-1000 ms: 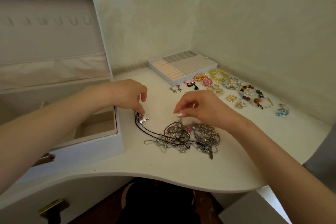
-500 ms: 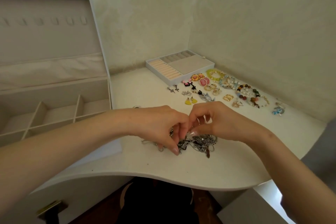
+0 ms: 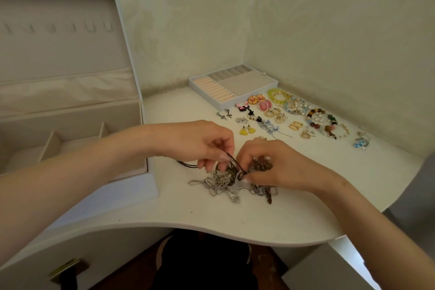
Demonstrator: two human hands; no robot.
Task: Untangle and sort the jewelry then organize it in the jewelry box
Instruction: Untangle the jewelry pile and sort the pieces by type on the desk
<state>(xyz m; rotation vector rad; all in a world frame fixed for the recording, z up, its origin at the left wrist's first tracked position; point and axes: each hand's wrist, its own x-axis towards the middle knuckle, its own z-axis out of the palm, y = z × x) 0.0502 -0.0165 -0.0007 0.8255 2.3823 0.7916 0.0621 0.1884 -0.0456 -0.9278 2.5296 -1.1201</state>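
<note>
both hands are meeting over the middle of the white worktop (image 3: 235, 223), fingertips almost touching. left hand (image 3: 197, 146) is curling in and pinching a thin dark brown cord necklace (image 3: 188, 165). right hand (image 3: 282, 167) is pinching thumb to finger at the top of a tangled heap of silver-toned chains and pendants (image 3: 221, 183), right where the cord is entering it.

the heap is lying directly under and just near of the fingertips, spreading out from beneath both hands. cord's long axis is running left to right: its free loop is trailing out left of the left hand along the worktop, while its other end is diving into the knot between the hands. the knot itself is sitting closer to the right hand's pinch.

judging: the step in hand is drawing the cord free. the pull would be going leftward along the cord's own line, with the right hand pinning the heap.

open cream-lined jewelry box (image 3: 70, 117) is standing at left, nearer the left hand. a white ring-roll tray (image 3: 203, 96) is sitting far centre. sorted coloured earrings and beaded bracelets (image 3: 317, 117) are lying far right, well apart from the heap.
</note>
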